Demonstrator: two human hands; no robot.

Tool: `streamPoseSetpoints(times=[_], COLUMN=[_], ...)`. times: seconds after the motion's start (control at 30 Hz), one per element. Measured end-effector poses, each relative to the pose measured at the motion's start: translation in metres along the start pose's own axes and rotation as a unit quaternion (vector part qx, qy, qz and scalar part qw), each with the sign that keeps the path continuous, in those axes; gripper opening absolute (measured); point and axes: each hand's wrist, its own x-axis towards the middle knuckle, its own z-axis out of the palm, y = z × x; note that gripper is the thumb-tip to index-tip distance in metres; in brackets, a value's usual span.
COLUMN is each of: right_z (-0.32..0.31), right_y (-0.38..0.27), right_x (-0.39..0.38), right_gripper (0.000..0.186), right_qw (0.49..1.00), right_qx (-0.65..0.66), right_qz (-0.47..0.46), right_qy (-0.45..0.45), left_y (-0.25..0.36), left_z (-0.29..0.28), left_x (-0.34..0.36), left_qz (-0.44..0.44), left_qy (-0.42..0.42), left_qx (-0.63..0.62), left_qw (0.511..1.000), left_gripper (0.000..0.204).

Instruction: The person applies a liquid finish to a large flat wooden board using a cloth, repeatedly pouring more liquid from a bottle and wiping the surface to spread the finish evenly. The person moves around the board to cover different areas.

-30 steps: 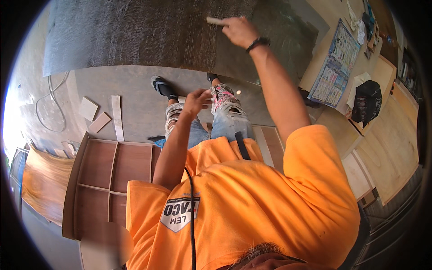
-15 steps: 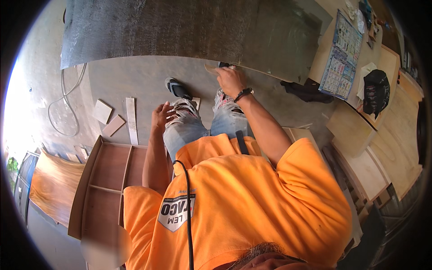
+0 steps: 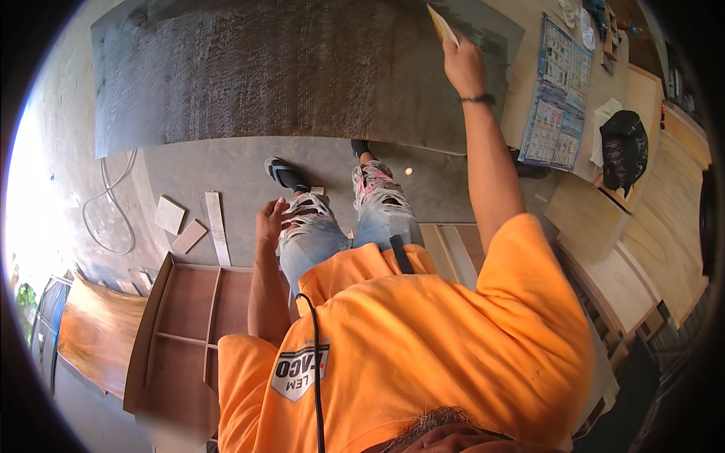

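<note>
Spreader [image 3: 442, 26], thin and yellowish, sits clamped by one end in right hand [image 3: 466, 69], fingers closed, over right part of dark board [image 3: 264, 72]; can't tell contact. Left hand [image 3: 270, 224] free, fingers loosely apart near left knee [image 3: 308, 210].

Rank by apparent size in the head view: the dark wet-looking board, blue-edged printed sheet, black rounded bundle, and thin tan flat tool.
1. Dark wet-looking board, cut off at the top
2. Blue-edged printed sheet
3. Black rounded bundle
4. Thin tan flat tool, in the right hand
</note>
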Motion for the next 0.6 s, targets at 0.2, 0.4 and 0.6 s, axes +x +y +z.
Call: streamPoseSetpoints(times=[0.2,0.4,0.6], right_z=[0.132,0.078,0.112], right_y=[0.034,-0.005,0.006], right_x=[-0.018,-0.027,0.076], right_gripper=[0.035,0.039,0.028], right_qw=[0.952,0.990,0.978], right_qx=[-0.283,-0.081,-0.196], right_qz=[-0.113,-0.112,-0.009], right_qy=[0.012,-0.023,-0.075], left_y=[0.000,0.009,0.030], left_z=[0.029,0.045,0.033], left_x=[0.004,0.008,0.013], left_qz=[-0.030,-0.021,0.021], left_qy=[0.023,0.002,0.001], left_qx=[0.006,-0.029,-0.052], left_qw=[0.999,0.999,0.998], left_gripper=[0.054,0.052,0.049])
